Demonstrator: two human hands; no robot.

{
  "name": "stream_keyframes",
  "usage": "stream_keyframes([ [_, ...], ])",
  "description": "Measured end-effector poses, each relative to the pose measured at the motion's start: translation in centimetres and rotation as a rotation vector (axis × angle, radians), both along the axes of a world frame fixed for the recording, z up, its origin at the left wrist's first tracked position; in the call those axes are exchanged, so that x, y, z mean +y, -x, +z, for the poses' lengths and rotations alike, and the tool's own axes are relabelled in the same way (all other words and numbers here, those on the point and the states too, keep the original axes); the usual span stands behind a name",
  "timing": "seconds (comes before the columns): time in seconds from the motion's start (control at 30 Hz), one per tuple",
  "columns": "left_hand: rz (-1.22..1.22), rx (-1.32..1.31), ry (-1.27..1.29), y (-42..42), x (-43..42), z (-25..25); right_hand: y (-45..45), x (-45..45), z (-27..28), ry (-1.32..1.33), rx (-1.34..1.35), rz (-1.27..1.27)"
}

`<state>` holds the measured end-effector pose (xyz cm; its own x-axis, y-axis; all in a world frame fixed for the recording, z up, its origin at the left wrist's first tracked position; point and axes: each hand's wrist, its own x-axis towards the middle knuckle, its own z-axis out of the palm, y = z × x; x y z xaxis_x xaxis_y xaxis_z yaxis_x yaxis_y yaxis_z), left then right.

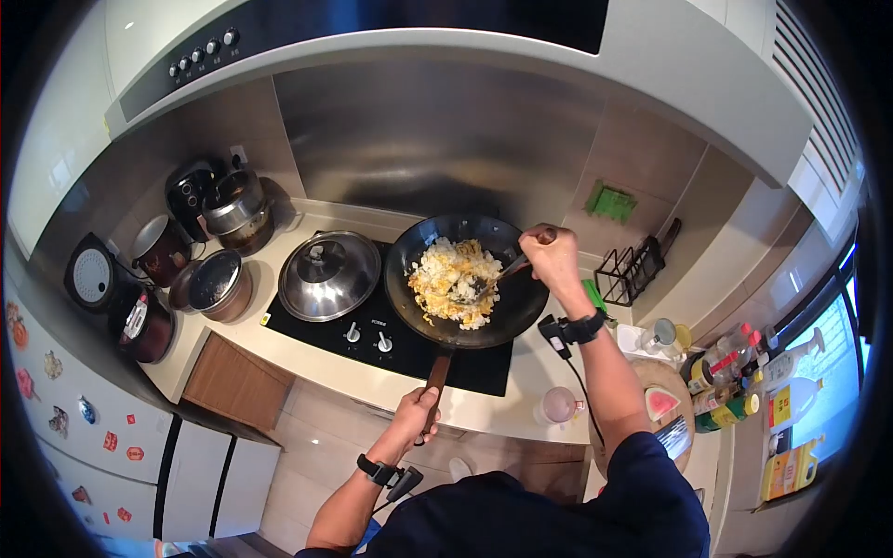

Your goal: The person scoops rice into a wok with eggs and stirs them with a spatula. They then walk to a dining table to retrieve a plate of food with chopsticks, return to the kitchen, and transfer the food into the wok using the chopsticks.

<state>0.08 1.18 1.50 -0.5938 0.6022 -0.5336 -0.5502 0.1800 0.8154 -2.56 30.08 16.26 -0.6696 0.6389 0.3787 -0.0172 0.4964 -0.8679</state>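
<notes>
left hand wrapped round wok handle, right hand closed on spatula dipped in white-yellow food; wok holding it sits on black stove in pale bench; steel backsplash behind, range hood above.

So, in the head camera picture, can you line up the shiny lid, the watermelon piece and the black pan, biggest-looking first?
1. Black pan
2. Shiny lid
3. Watermelon piece
The differences here are easy to see.
</notes>
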Motion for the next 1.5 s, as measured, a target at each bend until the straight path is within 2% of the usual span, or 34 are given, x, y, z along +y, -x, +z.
stream_keyframes([
  [0.1, 0.014, -0.018, -0.014, -0.1, 0.0, -0.3, -1.5, 0.0, 1.2, -0.005, -0.038, 0.17],
  [0.2, 0.01, -0.023, 0.009, -0.1, -0.1, -0.6, -0.3, 0.5, -3.9, 0.079, -0.001, 0.244],
  [0.33, -0.016, -0.001, 0.025, 0.0, -0.1, 0.3, 0.1, 1.9, -4.2, -0.035, 0.058, 0.154],
  [0.4, -0.006, -0.003, 0.017, 0.1, 0.0, 0.0, -0.7, 0.9, -0.7, -0.02, 0.07, 0.107],
  [0.47, 0.003, -0.016, 0.011, -0.1, 0.0, -0.2, -1.2, 0.6, 1.3, 0.039, -0.037, 0.075],
  [0.53, -0.007, 0.012, 0.021, -0.1, 0.0, 0.2, 0.0, 0.8, -1.3, 0.116, -0.061, 0.09],
  [0.6, -0.01, -0.002, 0.029, -0.2, -0.1, -0.2, 1.9, 1.7, -6.9, -0.101, 0.129, 0.247],
  [0.67, 0.008, -0.004, 0.022, 0.2, 0.1, -0.1, 1.3, 0.9, -4.6, -0.196, 0.098, 0.277],
  [0.73, -0.007, -0.018, 0.009, 0.1, -0.1, -0.1, 0.4, -0.2, -3.0, -0.323, 0.19, 0.199],
  [0.8, 0.0, -0.007, 0.005, 0.3, 0.0, -0.1, -0.6, 0.3, -1.9, -0.307, 0.166, 0.081],
  [0.87, -0.007, 0.008, 0.008, 0.0, -0.1, -0.4, -0.3, 1.7, -4.6, -0.414, 0.144, 0.103],
  [1.0, 0.022, 0.001, -0.004, -0.5, 0.2, -0.6, -0.4, 1.5, -5.3, -0.359, 0.098, 0.14],
  [1.07, 0.022, 0.011, 0.006, -0.4, 0.2, -0.5, -0.4, 2.0, -4.3, -0.072, 0.09, 0.049],
  [1.1, 0.037, 0.007, -0.006, -0.3, 0.3, -0.6, 0.1, 2.1, -4.2, -0.138, 0.115, 0.078],
  [1.13, 0.03, 0.023, -0.001, -0.1, 0.4, -0.8, -2.7, -0.2, -0.6, 0.044, -0.014, 0.003],
  [1.2, 0.027, 0.011, 0.006, -0.9, 0.2, -1.2, -2.6, -0.5, -4.0, 0.14, -0.05, 0.063],
  [1.27, 0.027, 0.021, 0.0, -0.6, 0.4, -0.5, -2.5, -0.2, -5.3, 0.076, 0.006, 0.126],
  [1.33, 0.06, -0.005, -0.026, -0.4, 0.4, -1.4, -3.3, -1.0, -5.3, 0.172, -0.083, 0.028],
  [1.4, 0.007, -0.059, -0.097, -0.2, -0.3, -1.6, -4.7, -2.3, -6.2, 0.194, -0.038, 0.075],
  [1.47, 0.038, -0.075, -0.142, -0.5, -1.0, -3.3, -6.4, -3.1, -8.2, 0.148, -0.132, 0.062],
  [1.5, 0.064, -0.058, -0.179, -1.0, -2.1, -2.6, -7.2, -2.8, -9.8, -0.042, -0.105, 0.119],
])
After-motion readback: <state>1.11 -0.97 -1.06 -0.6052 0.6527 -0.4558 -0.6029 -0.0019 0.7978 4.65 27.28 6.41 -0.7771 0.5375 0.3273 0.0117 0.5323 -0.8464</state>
